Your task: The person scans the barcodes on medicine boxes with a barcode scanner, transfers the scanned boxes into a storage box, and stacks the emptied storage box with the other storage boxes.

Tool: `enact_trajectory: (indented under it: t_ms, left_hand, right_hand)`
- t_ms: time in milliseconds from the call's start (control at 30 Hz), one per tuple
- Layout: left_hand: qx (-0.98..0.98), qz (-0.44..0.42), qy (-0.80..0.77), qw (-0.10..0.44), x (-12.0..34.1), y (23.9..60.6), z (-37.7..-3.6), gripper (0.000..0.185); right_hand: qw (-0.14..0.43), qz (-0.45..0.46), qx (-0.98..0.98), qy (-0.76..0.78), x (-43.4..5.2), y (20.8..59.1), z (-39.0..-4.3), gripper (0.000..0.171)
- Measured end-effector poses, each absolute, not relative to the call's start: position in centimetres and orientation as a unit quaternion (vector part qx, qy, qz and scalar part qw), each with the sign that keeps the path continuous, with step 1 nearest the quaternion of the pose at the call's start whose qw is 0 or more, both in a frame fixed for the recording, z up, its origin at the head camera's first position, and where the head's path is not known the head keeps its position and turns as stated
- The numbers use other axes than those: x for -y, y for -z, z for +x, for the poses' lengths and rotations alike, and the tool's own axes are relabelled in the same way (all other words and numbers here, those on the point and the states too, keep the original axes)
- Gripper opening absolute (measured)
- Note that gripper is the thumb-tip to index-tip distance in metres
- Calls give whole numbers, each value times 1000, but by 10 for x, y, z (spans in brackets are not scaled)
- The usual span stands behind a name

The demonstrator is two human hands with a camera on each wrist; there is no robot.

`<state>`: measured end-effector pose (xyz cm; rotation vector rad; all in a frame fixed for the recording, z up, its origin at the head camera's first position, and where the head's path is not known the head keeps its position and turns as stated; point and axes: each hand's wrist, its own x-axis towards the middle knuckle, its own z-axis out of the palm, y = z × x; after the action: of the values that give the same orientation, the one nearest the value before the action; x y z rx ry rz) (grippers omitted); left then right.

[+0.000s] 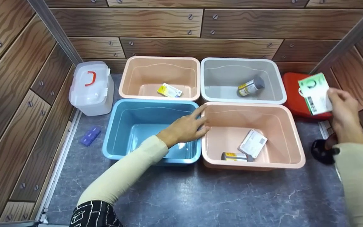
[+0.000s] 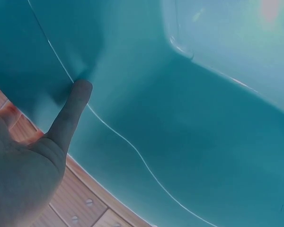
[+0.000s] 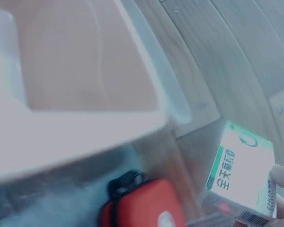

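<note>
My right hand point(image 1: 345, 110) holds a white and green medicine box point(image 1: 317, 94) by its edge, raised above the red case point(image 1: 298, 108) at the right. Green bands and dark printed characters show on the box in the right wrist view. My left hand point(image 1: 186, 127) lies across the touching rims of the blue bin point(image 1: 107, 146) and the front pink bin point(image 1: 295, 135), its fingers extended. In the left wrist view, the thumb point(image 2: 75, 106) is straight against the blue bin's inner wall. A white box point(image 1: 253, 142) and a grey-capped bottle point(image 1: 235, 156) lie inside the front pink bin.
Behind stand a second pink bin point(image 1: 128, 75) with a yellow and white box point(image 1: 169, 90) and a grey bin point(image 1: 280, 85) with a bottle point(image 1: 249, 87). At left are a clear lidded box point(image 1: 93, 94) and a purple pill organizer point(image 1: 90, 136). A black object point(image 1: 321, 151) sits by my right wrist.
</note>
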<state>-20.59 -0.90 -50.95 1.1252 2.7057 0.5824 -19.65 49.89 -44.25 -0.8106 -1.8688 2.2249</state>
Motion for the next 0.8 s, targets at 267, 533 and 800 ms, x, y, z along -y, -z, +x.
enact_trajectory:
  t_ms: [267,533,800]
  left_hand:
    - [-905,369,-192,86,8,509,-206,40]
    - [-906,365,-194,92,8,509,-206,42]
    - [-906,360,-204,93,9,506,-205,41]
  right_hand:
    - [99,-204,687,-690,-440,422,-248,7]
    - [74,-140,762,-627,-348,420,-308,19]
    - [36,-38,804,-592,-243,428,-352,44]
